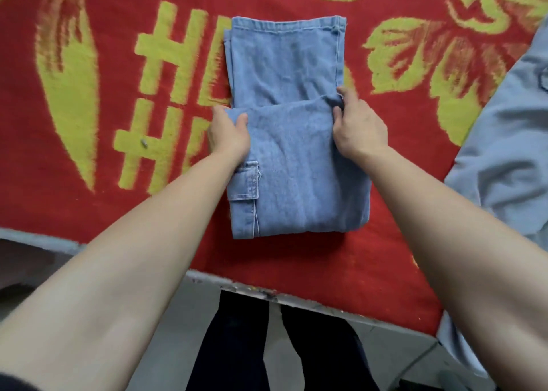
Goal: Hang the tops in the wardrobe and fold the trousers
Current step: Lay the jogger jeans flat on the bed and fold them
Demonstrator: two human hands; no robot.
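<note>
Light blue denim trousers [290, 141] lie folded lengthwise in the middle of the surface, which is covered by a red plush blanket [103, 206] patterned with yellow-green characters and flower shapes. A pale blue cloth garment [504, 153] sprawls over the blanket's right side, well apart from the trousers. The trousers run away from the person with the hem end farthest, and the near part is doubled over the far part, its far edge crossing the stack about midway. The person's dark-clad legs [231, 346] show below the near edge of the surface, standing on grey floor tiles [166, 331]. The left hand [228, 135] grips the left end of that upper layer, thumb on top and fingers curled round the edge. The right hand [360, 126] pinches the right end between thumb and fingers. A stitched cargo pocket [244, 180] sits on the left side of the upper layer, just beside the left wrist. A small grey metallic-looking object [144, 143] lies alone on the blanket to the left.
</note>
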